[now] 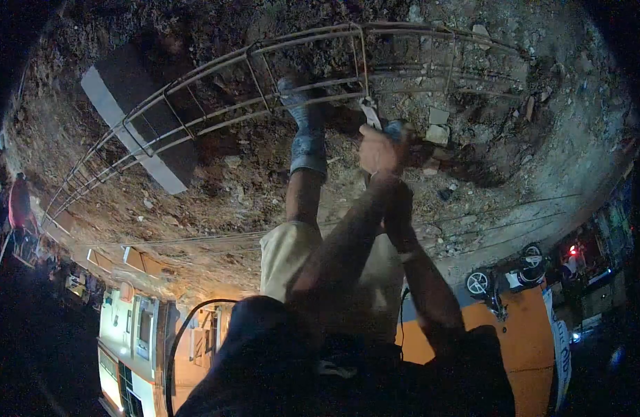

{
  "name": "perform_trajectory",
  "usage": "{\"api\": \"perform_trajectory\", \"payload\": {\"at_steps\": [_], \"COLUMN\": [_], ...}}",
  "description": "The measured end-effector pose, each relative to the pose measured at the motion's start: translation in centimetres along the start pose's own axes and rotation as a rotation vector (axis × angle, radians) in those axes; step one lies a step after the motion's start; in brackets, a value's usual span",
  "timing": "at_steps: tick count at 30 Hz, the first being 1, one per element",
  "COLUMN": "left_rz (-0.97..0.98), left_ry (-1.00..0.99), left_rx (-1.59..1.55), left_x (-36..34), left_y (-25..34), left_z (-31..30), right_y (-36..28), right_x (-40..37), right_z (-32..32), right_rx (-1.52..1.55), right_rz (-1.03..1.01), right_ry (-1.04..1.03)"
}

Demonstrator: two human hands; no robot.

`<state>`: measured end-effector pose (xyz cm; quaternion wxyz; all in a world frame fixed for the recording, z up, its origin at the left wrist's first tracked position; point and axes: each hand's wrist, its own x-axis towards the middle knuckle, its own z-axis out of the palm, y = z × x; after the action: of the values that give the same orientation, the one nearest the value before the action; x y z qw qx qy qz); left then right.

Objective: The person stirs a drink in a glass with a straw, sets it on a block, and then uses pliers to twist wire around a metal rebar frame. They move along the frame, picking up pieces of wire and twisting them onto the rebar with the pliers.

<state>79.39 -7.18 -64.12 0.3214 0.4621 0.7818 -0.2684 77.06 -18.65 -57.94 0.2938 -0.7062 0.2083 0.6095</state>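
Note:
My left hand [379,150] is closed around a metal hand tool that looks like pliers [370,113], its head pointing away from me. The tool's head meets a long cage of steel rebar [313,99] at one of the cross ties. Just below, my right hand [398,208] is close behind the left wrist, with a band on its own wrist. Its fingers are dark and hidden, so what it holds does not show. My foot in a grey-blue shoe [307,135] stands beside the cage, and the other foot is mostly covered by my hands.
A pale-edged slab or board [132,128] lies under the cage on the left. Broken blocks [438,126] and stones litter the dirt. Thin lines [195,240] run across the ground behind me. A motorcycle [497,285], lit buildings [128,340] and a person in red [19,205] are farther off.

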Motion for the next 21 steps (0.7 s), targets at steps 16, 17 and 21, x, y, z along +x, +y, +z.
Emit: {"api": "perform_trajectory", "payload": {"at_steps": [16, 17, 21], "left_rz": [0.153, 0.184, 0.311], "left_ry": [-0.217, -0.215, -0.261], "left_rx": [-0.430, -0.462, -0.364], "left_x": [-1.2, -0.9, 0.7], "left_y": [-0.5, -1.2, -3.8], "left_z": [-1.9, -0.6, 4.0], "right_y": [-4.1, -3.6, -1.0], "right_x": [-0.2, 0.3, 1.6], "right_z": [-3.1, -3.2, -3.7], "right_rx": [-0.711, -0.615, -0.566], "right_rz": [-0.720, -0.709, -0.678], "right_ry": [-0.221, -0.218, -0.295]}}
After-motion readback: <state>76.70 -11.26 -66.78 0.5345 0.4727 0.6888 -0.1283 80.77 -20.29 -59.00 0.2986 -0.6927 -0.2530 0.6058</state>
